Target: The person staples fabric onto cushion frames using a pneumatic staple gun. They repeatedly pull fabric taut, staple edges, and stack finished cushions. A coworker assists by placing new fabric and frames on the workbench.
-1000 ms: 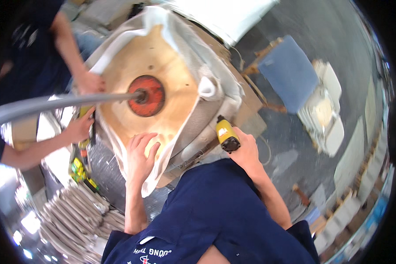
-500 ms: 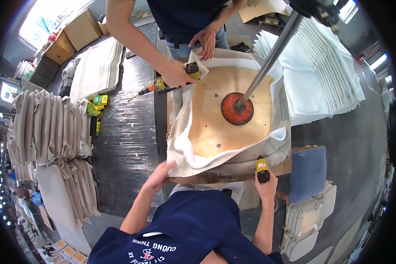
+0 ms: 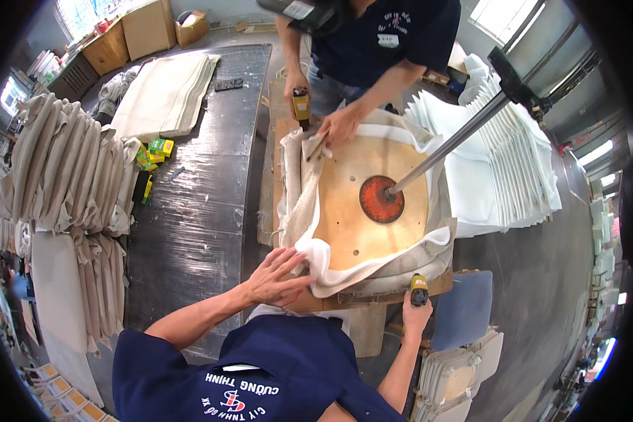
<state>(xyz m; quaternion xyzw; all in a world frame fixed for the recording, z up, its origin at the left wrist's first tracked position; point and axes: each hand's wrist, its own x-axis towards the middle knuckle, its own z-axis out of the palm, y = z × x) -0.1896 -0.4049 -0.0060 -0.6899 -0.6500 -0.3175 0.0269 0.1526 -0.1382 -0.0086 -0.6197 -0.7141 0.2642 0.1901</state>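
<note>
My left hand (image 3: 278,277) is open, fingers spread, at the near left corner of a beige fabric cover (image 3: 300,204). Its fingertips overlap the cover's edge and the white padding (image 3: 315,254); whether they press on it I cannot tell. In my right hand (image 3: 416,318) is a yellow and black staple gun (image 3: 419,290), held by the near right edge. The cover and padding surround a pale wooden seat panel (image 3: 341,246). A red round disc (image 3: 382,199) on a slanting metal rod (image 3: 450,146) rests on the panel.
Across from me a co-worker's hand (image 3: 341,126) holds the cover's far left corner; the other grips a second staple gun (image 3: 301,107). Stacked covers (image 3: 63,169) stand left on a dark table (image 3: 190,232). White sheets (image 3: 496,169) and a blue-grey cushion (image 3: 463,309) are right.
My left hand has come off the cover's outer edge and spread over its near left corner. The co-worker's staple gun has turned upright, and that person's other hand has taken the far left corner.
</note>
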